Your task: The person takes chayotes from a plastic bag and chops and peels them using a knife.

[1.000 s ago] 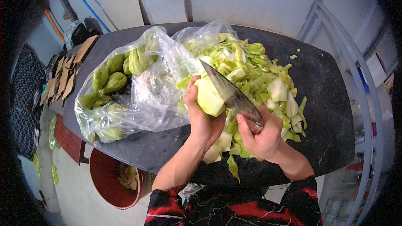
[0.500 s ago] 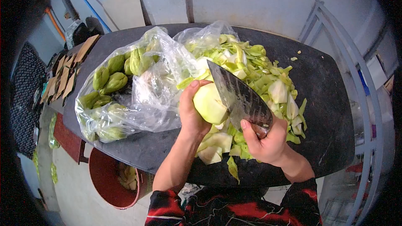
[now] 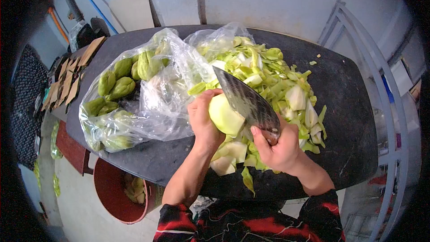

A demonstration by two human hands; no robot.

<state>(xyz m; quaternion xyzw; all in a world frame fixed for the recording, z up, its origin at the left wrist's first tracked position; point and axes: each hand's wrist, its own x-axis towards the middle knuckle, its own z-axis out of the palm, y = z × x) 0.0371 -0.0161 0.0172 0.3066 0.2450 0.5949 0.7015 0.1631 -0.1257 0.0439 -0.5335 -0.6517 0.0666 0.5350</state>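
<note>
A dark, round-cornered table (image 3: 345, 148) bears a clear plastic bag (image 3: 166, 103) of whole green chayotes (image 3: 121, 88). Beside it spreads a heap of pale-green peelings (image 3: 283, 90), small scraps (image 3: 312, 62) lying apart beyond.

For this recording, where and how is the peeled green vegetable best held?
Probably by its rounded left side, coming from the left, as the left hand cups the peeled green vegetable: the knife, in the right hand, stands along its right side, so gripping there would risk a cut.
</note>
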